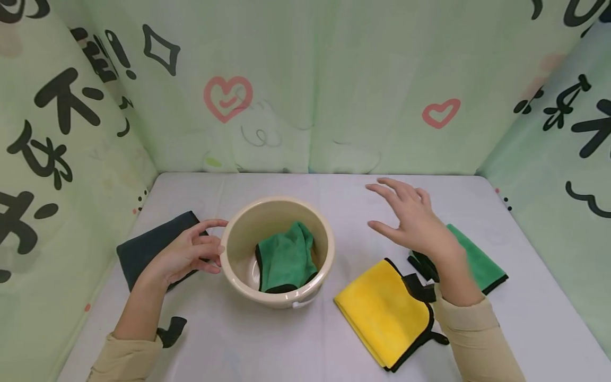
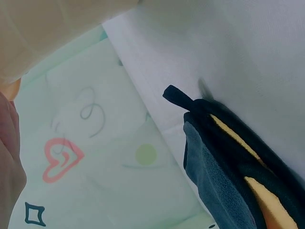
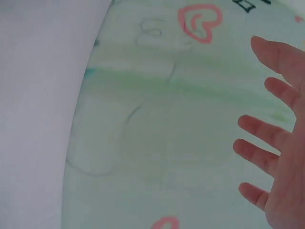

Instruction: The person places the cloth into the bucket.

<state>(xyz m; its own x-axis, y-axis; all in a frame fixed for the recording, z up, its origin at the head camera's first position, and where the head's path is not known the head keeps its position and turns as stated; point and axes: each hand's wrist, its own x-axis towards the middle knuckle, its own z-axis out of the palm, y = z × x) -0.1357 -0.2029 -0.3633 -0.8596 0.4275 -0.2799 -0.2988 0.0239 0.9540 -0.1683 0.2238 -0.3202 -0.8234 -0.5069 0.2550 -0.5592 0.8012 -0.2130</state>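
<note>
Centrally, a cream bucket (image 1: pixel 271 215) stands on a white-covered table (image 1: pixel 238 345), a black-edged green cloth (image 1: pixel 286 257) inside it. The left hand (image 1: pixel 191 249), fingers loosely bent, touches the bucket's left side, beside a folded dark cloth (image 1: pixel 155 245). Fingers spread, the right hand (image 1: pixel 411 216) hovers near a folded yellow cloth (image 1: pixel 386 313) and a second green cloth (image 1: pixel 479 260).

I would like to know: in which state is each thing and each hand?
Bucket: upright, open
Inner green cloth: loosely bunched, in bucket
Yellow cloth: folded, flat
Dark cloth: folded, partly hidden
Other green cloth: flat, partly hidden
Left hand: touching bucket's rim
Right hand: open, holding nothing
</note>
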